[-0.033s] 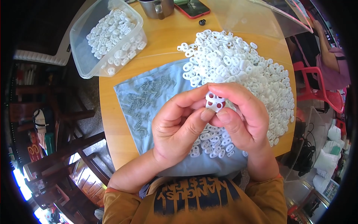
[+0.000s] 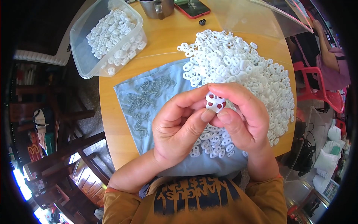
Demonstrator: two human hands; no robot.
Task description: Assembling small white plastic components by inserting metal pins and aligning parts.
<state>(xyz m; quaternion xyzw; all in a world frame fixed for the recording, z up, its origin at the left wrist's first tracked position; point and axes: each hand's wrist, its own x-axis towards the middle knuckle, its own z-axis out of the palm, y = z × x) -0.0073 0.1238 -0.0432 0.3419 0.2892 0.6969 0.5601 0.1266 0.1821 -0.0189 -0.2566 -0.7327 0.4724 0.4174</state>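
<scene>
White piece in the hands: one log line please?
left hand: pinching | right hand: pinching | white piece: between fingertips | springs: on blue cloth

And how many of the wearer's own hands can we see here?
2: the left hand and the right hand, meeting at the white holed piece held between them. Some fingertips are partly hidden.

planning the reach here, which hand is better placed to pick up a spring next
Left, probably: the springs lie on the blue cloth nearer the left hand; the right hand is by the white pile. Both hold a white piece.
</scene>
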